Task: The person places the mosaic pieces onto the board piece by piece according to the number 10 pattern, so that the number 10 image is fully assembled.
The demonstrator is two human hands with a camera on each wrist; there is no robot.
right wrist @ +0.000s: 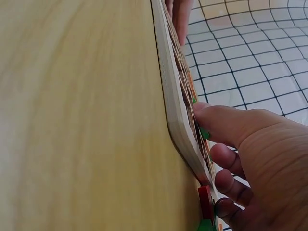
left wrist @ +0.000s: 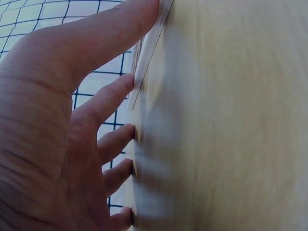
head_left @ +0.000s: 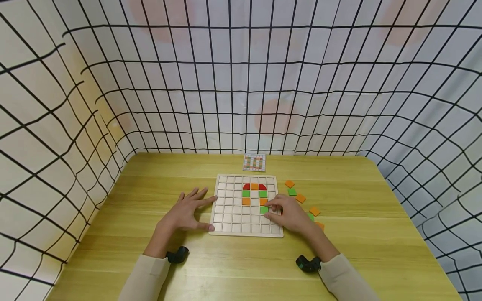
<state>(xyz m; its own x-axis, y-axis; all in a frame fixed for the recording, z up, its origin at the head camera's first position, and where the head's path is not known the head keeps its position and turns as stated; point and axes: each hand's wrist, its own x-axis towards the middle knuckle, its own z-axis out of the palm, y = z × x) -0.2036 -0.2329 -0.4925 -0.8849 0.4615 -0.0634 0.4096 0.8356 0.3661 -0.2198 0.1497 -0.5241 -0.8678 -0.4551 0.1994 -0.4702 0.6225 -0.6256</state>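
Note:
A square wooden grid board (head_left: 233, 217) lies on the table with red, orange and green tiles set in an arch on its right half. My left hand (head_left: 186, 211) is spread at the board's left side, thumb (left wrist: 144, 19) and index finger touching its edge. Over the right side of the board, my right hand (head_left: 290, 213) pinches a green square tile (head_left: 264, 210) between thumb and index finger, just below an orange tile (head_left: 263, 201) in the right column. Its other fingers are bent, as the right wrist view shows, and that green tile is partly hidden by the thumb (right wrist: 216, 118).
Behind the board lies a small pattern card (head_left: 254, 163). Loose orange tiles (head_left: 289, 183) and green tiles (head_left: 291, 192) are scattered to the right, some partly under my right wrist. A red piece (right wrist: 206, 202) is beside the board. Black-gridded white walls (head_left: 233, 75) surround the table.

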